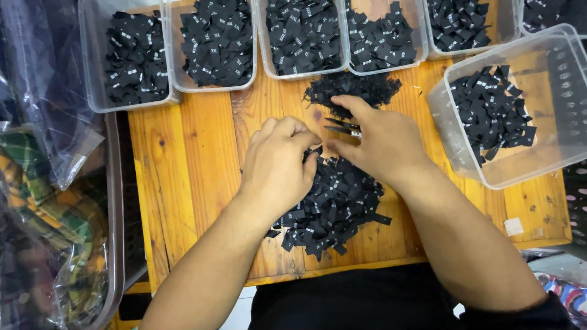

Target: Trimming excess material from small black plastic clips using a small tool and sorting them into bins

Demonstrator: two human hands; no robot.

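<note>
Small black woven labels, loose and in clear tubs, on a wooden tabletop [202, 159].

A heap of black labels with white marks [333, 211] lies at the middle of the near edge, touched by both hands. A smaller dark heap [351, 88] sits behind it. Along the far edge stand clear plastic tubs of the same labels [217, 40]; a larger tub [489, 113], tilted, stands at the right edge. A clear plastic bag holding plaid cloth [46, 214] lies off the left edge.

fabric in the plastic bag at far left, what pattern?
Green, yellow and orange plaid cloth in the clear plastic bag, seen in the head view.
</note>
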